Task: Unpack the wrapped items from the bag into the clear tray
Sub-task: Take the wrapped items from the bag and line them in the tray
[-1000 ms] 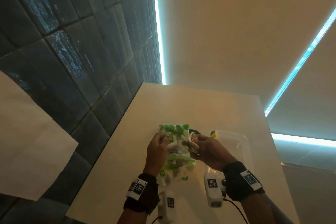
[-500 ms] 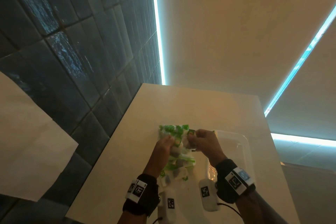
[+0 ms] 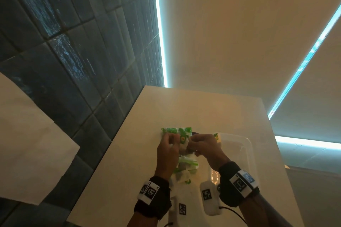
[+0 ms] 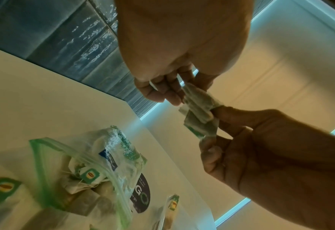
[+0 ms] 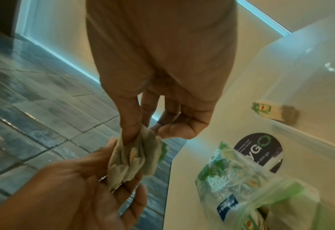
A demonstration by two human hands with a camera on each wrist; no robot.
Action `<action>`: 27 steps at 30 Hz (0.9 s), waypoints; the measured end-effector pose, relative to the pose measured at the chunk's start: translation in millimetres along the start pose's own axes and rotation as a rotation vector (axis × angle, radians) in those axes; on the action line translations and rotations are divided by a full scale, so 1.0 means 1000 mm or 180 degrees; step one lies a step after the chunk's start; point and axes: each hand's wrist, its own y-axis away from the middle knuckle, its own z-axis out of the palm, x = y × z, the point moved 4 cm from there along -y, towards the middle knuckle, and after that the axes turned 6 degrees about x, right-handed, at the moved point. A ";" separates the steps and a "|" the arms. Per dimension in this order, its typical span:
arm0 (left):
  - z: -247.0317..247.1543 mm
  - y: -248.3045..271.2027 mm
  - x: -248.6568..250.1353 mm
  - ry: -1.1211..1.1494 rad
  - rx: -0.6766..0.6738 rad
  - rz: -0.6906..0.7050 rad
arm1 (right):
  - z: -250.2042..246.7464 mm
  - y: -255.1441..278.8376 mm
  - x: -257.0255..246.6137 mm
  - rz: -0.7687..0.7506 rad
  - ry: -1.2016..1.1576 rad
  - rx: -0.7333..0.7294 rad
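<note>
Papery tea-bag clump (image 4: pixel 199 114) pinched by both the left hand (image 4: pixel 174 62) and the right hand (image 4: pixel 261 147); probably stuck — peel gently over clear tray (image 3: pixel 245 145).

green-trimmed clear bag (image 4: pixel 79 168), cream table (image 3: pixel 193 108), dark tiles (image 3: pixel 64 51)
</note>
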 end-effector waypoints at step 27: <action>-0.012 -0.003 -0.019 0.0245 -0.0770 -0.0145 | -0.002 0.000 0.000 0.0442 -0.0932 -0.0170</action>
